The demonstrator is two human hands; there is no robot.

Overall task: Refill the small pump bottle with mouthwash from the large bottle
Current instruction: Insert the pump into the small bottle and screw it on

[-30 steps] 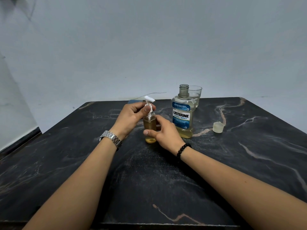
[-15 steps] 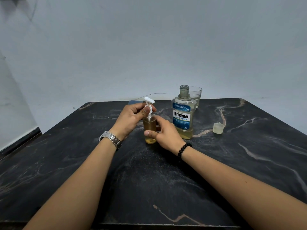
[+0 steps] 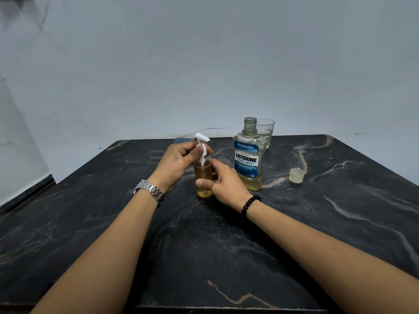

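Observation:
The small clear pump bottle (image 3: 203, 175) stands upright on the dark marble table (image 3: 204, 245), holding amber liquid. My left hand (image 3: 179, 163) pinches the white pump collar (image 3: 201, 149) at its neck. My right hand (image 3: 223, 181) grips the bottle's body from the right, thumb across the front. The large mouthwash bottle (image 3: 249, 159), with a blue label and no cap, stands just right of my hands with a low level of yellow liquid. Its clear cap (image 3: 296, 175) lies on the table further right.
A drinking glass (image 3: 266, 130) stands behind the large bottle near the table's far edge. A thin wire (image 3: 208, 129) and a flat bluish object (image 3: 183, 139) lie at the back edge. A grey wall rises behind the table.
Both hands keep their hold on the small bottle. My left fingers have shifted slightly around the pump collar; the bottle stays in place.

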